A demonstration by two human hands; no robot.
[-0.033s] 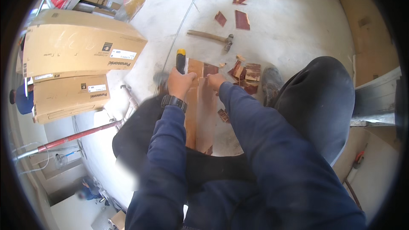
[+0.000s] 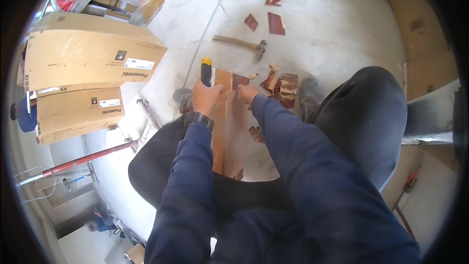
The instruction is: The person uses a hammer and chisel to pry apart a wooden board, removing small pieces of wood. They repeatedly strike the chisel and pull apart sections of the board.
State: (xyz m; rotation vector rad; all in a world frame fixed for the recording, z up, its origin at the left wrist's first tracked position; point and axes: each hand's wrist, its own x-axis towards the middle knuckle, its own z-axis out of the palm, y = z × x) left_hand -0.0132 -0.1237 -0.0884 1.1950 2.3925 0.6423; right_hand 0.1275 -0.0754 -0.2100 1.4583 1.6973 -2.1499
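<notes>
My left hand (image 2: 205,97) is closed around a tool with a black handle (image 2: 206,73) and a yellow end. The handle points away from me, and its working end is hidden by my hand. Under both hands a long wooden board (image 2: 219,132) lies lengthwise between my legs, with a reddish-brown strip (image 2: 236,134) along its right side. My right hand (image 2: 248,96) has its fingers curled at the strip's far end, gripping it there; the fingertips are partly hidden. A dark red patch (image 2: 239,80) shows on the board just beyond that hand.
Broken red-faced wood pieces (image 2: 288,83) lie right of the board, with more red scraps (image 2: 276,23) farther off. A hammer (image 2: 242,42) rests on the concrete floor beyond my hands. Large cardboard boxes (image 2: 93,58) stand at left, near a red pole (image 2: 88,158). A person (image 2: 25,114) is behind the boxes.
The view has shifted very slightly. Both hands keep nearly the same place on the tool and the board.
</notes>
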